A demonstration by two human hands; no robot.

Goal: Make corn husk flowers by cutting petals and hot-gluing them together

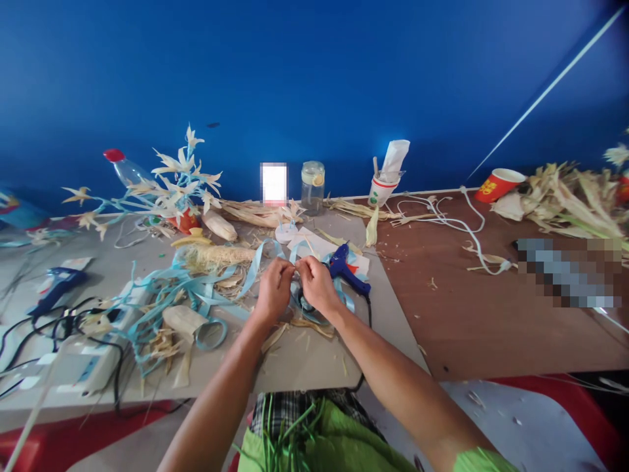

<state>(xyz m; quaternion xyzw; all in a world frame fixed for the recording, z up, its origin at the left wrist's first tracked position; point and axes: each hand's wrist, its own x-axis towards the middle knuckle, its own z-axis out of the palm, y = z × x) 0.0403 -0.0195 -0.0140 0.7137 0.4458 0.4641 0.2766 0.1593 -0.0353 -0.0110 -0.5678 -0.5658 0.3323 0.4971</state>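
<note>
Your left hand (274,288) and right hand (315,282) meet above the desk (304,370), fingertips close together. The grip of each is narrow; what is pinched, if anything, cannot be told from this view. The light-blue ribbon (253,267) loops on the desk, just beside your left hand. The blue glue gun (338,263) lies just beside your right hand. A glass jar (313,189) stands beyond both.

I see a tiny thing (295,265) pinched where the left hand (276,286) and the right hand (317,283) meet, too small for me to tell what it is. Just beside the left hand, a light blue ribbon (255,265), flat and thin, bends up in a loose, curvy loop.
</note>
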